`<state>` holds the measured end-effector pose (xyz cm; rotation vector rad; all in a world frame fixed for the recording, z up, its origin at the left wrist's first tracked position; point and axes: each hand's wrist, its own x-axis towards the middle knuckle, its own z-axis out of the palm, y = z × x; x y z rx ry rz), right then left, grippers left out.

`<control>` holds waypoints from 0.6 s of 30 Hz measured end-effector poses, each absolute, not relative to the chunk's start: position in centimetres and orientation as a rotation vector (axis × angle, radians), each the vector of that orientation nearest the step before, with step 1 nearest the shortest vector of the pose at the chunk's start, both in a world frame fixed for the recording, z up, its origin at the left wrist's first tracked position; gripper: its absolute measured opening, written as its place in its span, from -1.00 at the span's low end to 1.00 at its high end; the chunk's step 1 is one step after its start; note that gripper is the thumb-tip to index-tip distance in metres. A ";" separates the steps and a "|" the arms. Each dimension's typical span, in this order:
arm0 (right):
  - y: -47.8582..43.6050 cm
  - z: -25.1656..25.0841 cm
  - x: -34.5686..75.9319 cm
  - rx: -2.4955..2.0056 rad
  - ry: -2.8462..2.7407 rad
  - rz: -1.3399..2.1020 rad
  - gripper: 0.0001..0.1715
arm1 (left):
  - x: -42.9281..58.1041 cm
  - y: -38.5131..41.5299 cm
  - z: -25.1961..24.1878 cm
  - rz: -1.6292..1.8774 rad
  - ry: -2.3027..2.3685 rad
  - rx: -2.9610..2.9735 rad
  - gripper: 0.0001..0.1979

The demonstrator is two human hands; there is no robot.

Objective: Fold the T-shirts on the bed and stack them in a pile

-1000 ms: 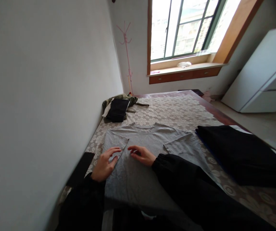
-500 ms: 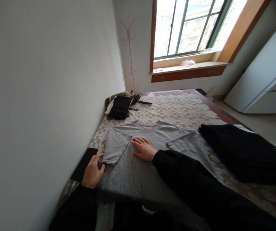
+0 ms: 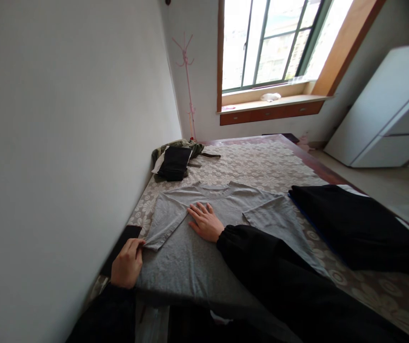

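Note:
A grey T-shirt (image 3: 197, 267) lies spread on the patterned bed cover (image 3: 254, 162), its collar pointing away from me and both sleeves out to the sides. At the left sleeve's lower corner, my left hand (image 3: 127, 264) pinches the cloth between thumb and fingers, drawing it into small creases. My right hand (image 3: 206, 223) rests palm down on the upper chest of the shirt, near the left sleeve's seam, with its fingers spread. The front of the shirt falls into shadow close to my body.
Folded black clothes (image 3: 357, 228) lie on the right of the bed. A black folded item (image 3: 176, 163) sits on a bag (image 3: 197, 146) at the far left. By the left wall is a dark flat object (image 3: 118, 250). A pink coat stand (image 3: 189, 81) rises beyond the bed.
My left hand has closed on the sleeve corner and pulled it slightly left and toward me. My right hand remains on the shirt, its fingers more spread. The view has shifted a little.

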<state>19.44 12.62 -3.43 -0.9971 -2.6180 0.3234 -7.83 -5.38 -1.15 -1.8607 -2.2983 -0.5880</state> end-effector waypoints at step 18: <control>11.5 -2.0 20.1 -1.038 -2.624 0.449 -0.20 | -8.9 -5.1 2.1 -0.526 -2.456 -2.127 -0.77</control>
